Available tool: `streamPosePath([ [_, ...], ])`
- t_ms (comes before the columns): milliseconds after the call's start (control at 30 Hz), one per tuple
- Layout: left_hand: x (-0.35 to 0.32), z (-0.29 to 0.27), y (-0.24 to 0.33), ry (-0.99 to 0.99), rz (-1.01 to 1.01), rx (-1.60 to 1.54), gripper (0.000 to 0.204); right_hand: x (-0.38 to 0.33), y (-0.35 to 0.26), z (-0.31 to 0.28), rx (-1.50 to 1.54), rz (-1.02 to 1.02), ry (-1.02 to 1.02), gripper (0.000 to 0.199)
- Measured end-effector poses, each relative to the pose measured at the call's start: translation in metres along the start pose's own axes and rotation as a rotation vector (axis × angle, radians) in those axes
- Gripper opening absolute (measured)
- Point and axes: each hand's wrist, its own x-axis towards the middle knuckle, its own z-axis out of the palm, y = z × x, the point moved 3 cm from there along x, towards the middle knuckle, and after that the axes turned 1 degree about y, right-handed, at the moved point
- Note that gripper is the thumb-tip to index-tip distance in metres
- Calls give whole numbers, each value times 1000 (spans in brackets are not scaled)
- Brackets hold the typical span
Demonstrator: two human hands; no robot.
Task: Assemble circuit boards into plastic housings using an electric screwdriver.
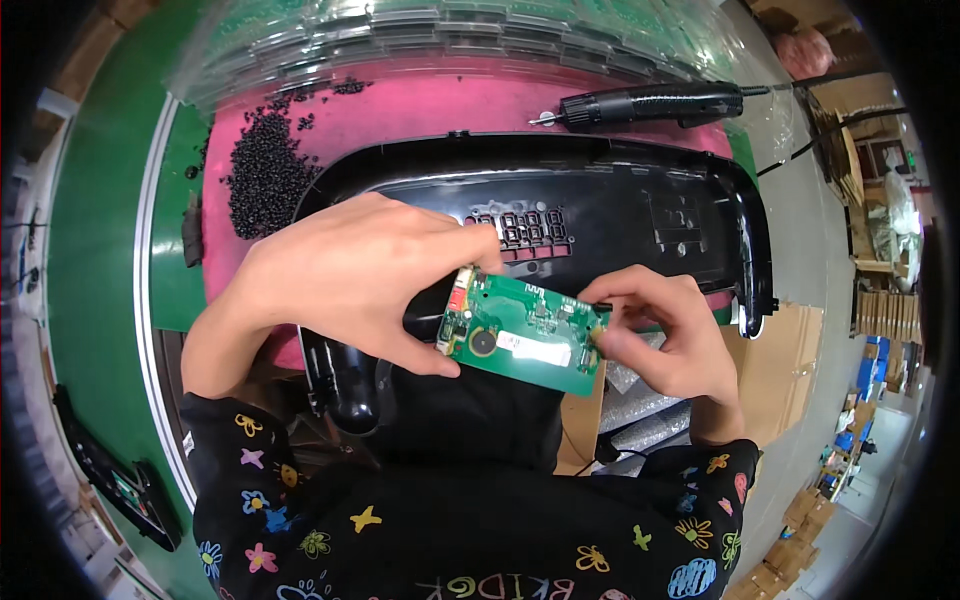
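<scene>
A green circuit board [545, 318] with a white label and a round dark part is held level in front of my chest. My left hand [360, 275] grips its left end, thumb below and fingers above, next to the white and red connectors. At the board's right end, my right hand [665, 335] pinches the edge between thumb and fingers. Behind and beneath the board lies a curved black plastic housing [610, 190], its inside facing up, with digit-shaped cutouts near the middle. My left hand covers part of the housing's left side.
A pile of small black screws [265, 175] lies on the pink mat [400, 105] at the left. A black electric screwdriver [650, 104] rests beyond the housing. Stacked clear plastic trays [470, 45] line the back. A cardboard box [775, 370] stands at the right, and another black housing [115, 470] at the far left.
</scene>
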Motion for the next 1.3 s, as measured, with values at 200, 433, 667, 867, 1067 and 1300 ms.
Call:
streamPosePath([
  [200,3,-3,-9,175,-36,143,64,6,9,-7,-140,-239,110,73],
  [433,6,-3,-14,248,-213,227,58,42,20,-32,-331,-314,175,61],
  [667,7,1,-15,253,-279,278,60,50,23,-23,-499,-382,164,59],
  [867,10,3,-19,252,-277,300,63,54,25,-22,-559,-382,164,59],
  [1067,14,4,-19,242,-282,317,66,53,25,-23,-593,-376,162,59],
  [1300,14,6,-21,274,-252,320,67,52,25,-24,-620,-360,160,59],
])
